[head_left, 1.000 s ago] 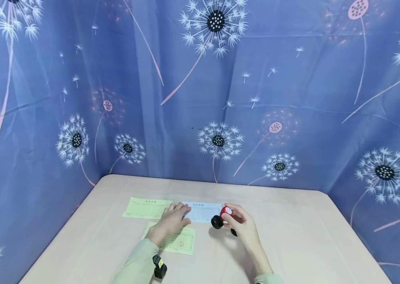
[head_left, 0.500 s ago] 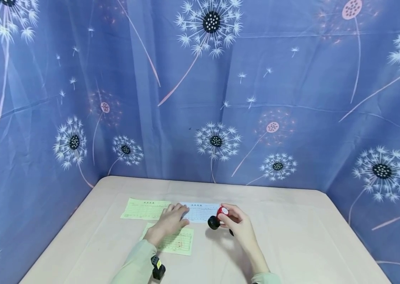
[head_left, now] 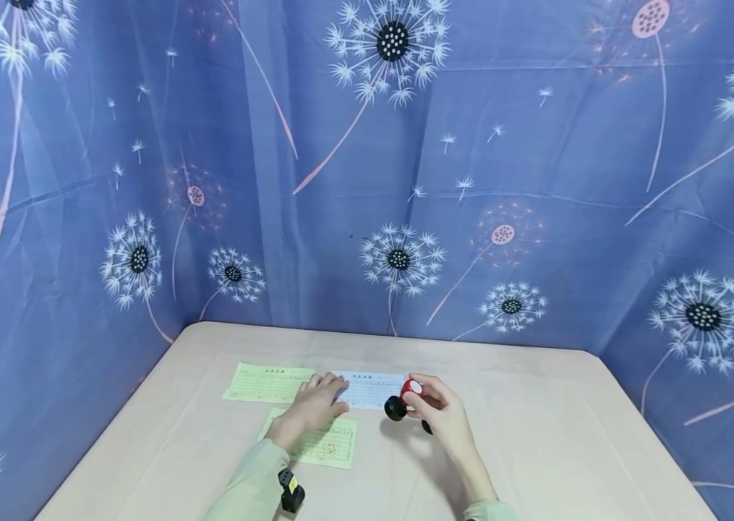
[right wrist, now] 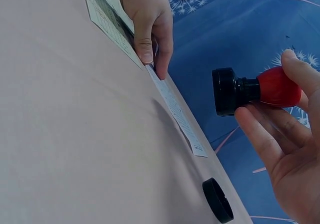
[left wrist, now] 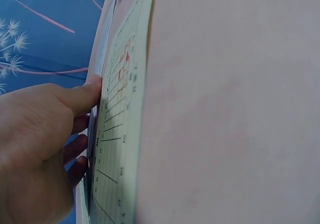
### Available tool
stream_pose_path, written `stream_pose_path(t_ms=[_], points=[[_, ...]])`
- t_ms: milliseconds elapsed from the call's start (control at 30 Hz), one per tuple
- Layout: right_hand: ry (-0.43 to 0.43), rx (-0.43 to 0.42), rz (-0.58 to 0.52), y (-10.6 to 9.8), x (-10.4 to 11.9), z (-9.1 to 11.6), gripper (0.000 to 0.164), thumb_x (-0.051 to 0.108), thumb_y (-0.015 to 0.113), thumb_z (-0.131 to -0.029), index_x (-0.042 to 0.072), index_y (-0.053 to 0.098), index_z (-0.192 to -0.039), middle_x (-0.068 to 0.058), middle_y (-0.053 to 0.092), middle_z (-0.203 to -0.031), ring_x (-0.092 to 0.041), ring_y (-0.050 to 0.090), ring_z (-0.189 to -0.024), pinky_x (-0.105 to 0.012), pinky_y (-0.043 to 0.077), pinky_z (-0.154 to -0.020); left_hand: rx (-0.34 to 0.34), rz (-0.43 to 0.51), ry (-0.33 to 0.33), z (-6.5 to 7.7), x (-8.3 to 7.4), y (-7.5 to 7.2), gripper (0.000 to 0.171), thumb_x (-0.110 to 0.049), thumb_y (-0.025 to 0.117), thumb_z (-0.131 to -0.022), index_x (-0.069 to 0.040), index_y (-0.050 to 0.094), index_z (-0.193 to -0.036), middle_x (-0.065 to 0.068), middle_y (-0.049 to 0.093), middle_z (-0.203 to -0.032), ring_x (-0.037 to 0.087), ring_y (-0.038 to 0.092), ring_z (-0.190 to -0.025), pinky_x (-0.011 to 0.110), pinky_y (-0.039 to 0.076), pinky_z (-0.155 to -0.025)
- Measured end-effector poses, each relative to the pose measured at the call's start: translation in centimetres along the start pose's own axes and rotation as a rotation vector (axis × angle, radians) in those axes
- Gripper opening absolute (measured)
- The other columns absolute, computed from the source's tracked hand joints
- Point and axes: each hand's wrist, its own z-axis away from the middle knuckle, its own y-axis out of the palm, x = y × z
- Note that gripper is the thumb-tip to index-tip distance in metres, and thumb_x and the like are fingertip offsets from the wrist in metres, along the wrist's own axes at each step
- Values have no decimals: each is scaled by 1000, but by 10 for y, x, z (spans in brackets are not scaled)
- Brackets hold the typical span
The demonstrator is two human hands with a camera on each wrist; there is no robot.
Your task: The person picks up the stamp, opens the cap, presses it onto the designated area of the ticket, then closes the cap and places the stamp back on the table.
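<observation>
My right hand [head_left: 447,420] holds a round stamp by its red handle [right wrist: 281,87], pinched between thumb and fingers. The stamp [head_left: 412,389] is lifted off the table, and its black head [right wrist: 225,92] points left in the right wrist view. In the head view it hangs by the right end of a blue printed slip [head_left: 369,391]. My left hand [head_left: 313,405] rests with extended fingers on the left part of that slip. Beneath my left wrist lies a green slip [head_left: 334,441] with red marks. A black cap [right wrist: 218,200] sits on the table below my right hand.
Another green slip [head_left: 265,383] lies to the left of the blue one. The pale tabletop [head_left: 568,434] ends at a blue dandelion-print curtain [head_left: 314,275] at the back and sides. A small black device [head_left: 291,492] is strapped to my left wrist.
The whole head view shifts slightly. Both hands, the stamp and the slips keep practically the same places.
</observation>
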Motion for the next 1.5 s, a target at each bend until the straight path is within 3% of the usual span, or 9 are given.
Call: stream_pose_path(t_ms=[467,800,1233,1367,1500], points=[[-6,6,4,-1,0,-1,41,5,71,-90,-5,59,-128,-28,68,-106,-11,72,-87,-42,61,-78,-6,6,-10,2,-1,-1,47,-32,59,-99,-11,54,-141,6,53,-138,26,44,-122,47,38,-100],[-6,-36,-9,-6,-5,4,40,2,70,-90,-7,59,-127,-33,66,-108,-12,72,-87,-44,60,-77,4,16,6,1,1,7,49,-34,59,-99,-10,53,-141,7,53,-139,28,43,-124,46,37,-102],[15,-35,43,-6,-9,2,39,5,72,-89,-3,61,-126,-26,69,-102,-14,73,-85,-44,61,-76,-31,8,9,-5,12,20,48,-36,58,-99,-14,54,-141,5,52,-139,27,42,-126,47,37,-102],[7,-52,49,-8,-8,1,40,5,72,-89,-5,61,-126,-25,70,-101,-16,73,-84,-45,61,-76,-36,16,20,-7,10,17,48,-37,59,-99,-13,54,-140,5,53,-137,28,42,-125,46,37,-102],[-13,-20,39,-7,-9,-1,40,6,71,-91,-6,59,-127,-32,67,-106,-14,73,-87,-48,59,-78,-42,4,3,-5,6,10,48,-36,60,-98,-12,55,-139,4,54,-134,27,43,-122,45,37,-101]])
